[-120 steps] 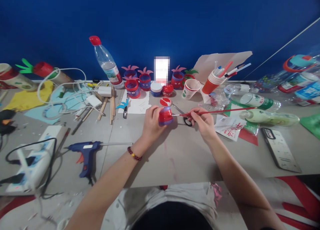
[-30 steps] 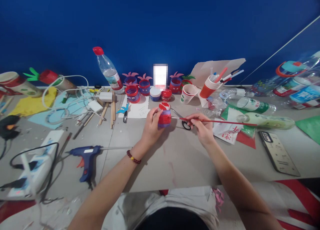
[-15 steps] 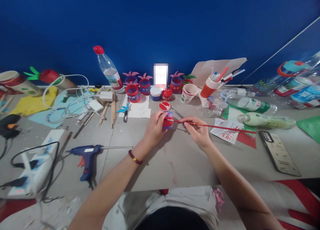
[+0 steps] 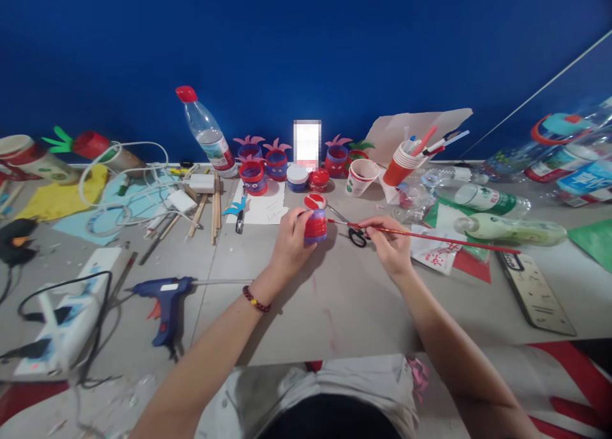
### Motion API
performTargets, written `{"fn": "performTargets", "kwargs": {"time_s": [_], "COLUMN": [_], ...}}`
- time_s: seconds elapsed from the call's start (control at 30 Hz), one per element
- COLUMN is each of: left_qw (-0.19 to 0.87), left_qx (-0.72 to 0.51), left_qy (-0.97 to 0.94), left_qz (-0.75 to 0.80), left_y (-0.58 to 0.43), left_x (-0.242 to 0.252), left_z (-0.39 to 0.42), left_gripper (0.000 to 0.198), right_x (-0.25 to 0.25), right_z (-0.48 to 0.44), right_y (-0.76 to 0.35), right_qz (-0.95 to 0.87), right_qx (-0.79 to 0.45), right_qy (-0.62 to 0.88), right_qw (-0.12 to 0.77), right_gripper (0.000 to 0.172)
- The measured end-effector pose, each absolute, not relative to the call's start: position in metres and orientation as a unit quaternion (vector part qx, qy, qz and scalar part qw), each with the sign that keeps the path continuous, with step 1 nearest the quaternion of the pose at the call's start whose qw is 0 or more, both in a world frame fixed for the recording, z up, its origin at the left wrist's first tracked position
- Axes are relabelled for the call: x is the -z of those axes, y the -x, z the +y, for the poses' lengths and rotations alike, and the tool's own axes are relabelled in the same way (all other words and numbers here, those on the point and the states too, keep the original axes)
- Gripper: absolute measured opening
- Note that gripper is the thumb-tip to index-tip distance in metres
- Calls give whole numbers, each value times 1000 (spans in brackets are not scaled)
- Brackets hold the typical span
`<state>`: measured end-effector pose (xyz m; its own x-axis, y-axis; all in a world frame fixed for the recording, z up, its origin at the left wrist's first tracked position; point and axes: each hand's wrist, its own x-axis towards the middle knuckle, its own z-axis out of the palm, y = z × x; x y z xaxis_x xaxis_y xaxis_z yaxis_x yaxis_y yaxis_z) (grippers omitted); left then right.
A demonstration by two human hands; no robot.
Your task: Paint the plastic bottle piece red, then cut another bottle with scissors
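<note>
My left hand point(image 4: 292, 240) is closed round the side of a small red and purple painted cup point(image 4: 315, 226) at the middle of the table. Between the fingers of my right hand point(image 4: 391, 243) is a long, thin red paintbrush point(image 4: 444, 239). Its tip points left and sits just to the right of the cup, apart from it. Black-handled scissors point(image 4: 357, 237) lie beneath the brush. Behind the cup is a round lid with red paint point(image 4: 315, 201), and beyond that a red paint jar point(image 4: 318, 180) and a white-lidded jar point(image 4: 298, 178).
Several painted cups with paper leaves, one a red and purple cup point(image 4: 253, 176), stand by the wall. A glue gun point(image 4: 167, 302) and power strip point(image 4: 71, 311) lie left. A paper cup point(image 4: 362, 177), pen cup point(image 4: 403, 162), plastic bottles point(image 4: 509, 229) and phone point(image 4: 535, 292) are right.
My right hand has moved right with the paintbrush, drawing its tip off the cup and uncovering the scissors' handles. My left hand has shifted the cup slightly left.
</note>
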<state>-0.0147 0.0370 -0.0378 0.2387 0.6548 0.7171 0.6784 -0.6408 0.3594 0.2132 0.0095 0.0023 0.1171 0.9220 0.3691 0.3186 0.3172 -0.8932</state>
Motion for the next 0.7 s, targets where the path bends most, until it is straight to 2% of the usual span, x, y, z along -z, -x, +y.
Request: {"fn": "performTargets", "kwargs": {"time_s": [0.13,0.27,0.43,0.7], "left_qw": [20,36,28,16], "left_qx": [457,455,451,470], "left_qy": [781,787,790,769], "left_qz": [-425,-414,-414,-434], "left_y": [14,13,12,11], "left_x": [36,36,38,34], "left_z": [38,38,38,37], "left_gripper": [63,67,68,59], "right_x": [4,3,-6,-5], "right_z": [8,3,0,6], "right_y": [-213,-203,-194,-199], "right_qz": [-584,-598,-622,-548], "right_qx": [-310,-373,-371,-386], "right_qy": [500,478,480,505], "right_qw": [559,525,495,544], "right_gripper": [14,14,17,12]}}
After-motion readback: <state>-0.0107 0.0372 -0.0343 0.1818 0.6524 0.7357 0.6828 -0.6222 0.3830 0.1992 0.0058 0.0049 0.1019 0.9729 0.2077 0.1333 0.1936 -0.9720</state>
